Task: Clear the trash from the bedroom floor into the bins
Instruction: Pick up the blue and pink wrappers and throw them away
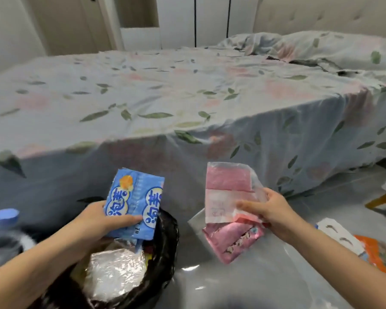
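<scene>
While both arms reach forward over the grey floor (265, 275), the left hand (96, 219) grips a blue plastic snack wrapper with white round logos and an orange patch (135, 198), thumb across its front, fingers behind. Directly under that hand sits a round bin lined with a black plastic bag (165, 248), and the wrapper's lower edge hangs over the bin's opening. Inside the bin, below the left wrist, lies a crumpled silver foil packet (114, 273); other bits beside it too blurred to identify. Left of the left forearm, a clear plastic bottle with a blue cap (6, 216) stands at the frame edge, blurred. The right hand (274, 210) pinches a clear plastic bag with pink and white panels (227, 192), thumb on front, held upright above the floor. Just below the right hand, a pink printed wrapper (230, 241) hangs or lies against the floor; cannot tell if it is attached to the held bag. A pale plastic sheet (196, 219) lies on the floor between the two hands, under the pink items. Right of the right forearm, on the floor: a white card with small dark marks (337, 237) and an orange printed packet (374, 253), near each other. Beyond both hands, a bed with a pale blue leaf-print sheet (187, 97) fills the view, sheet draping to the floor.
</scene>
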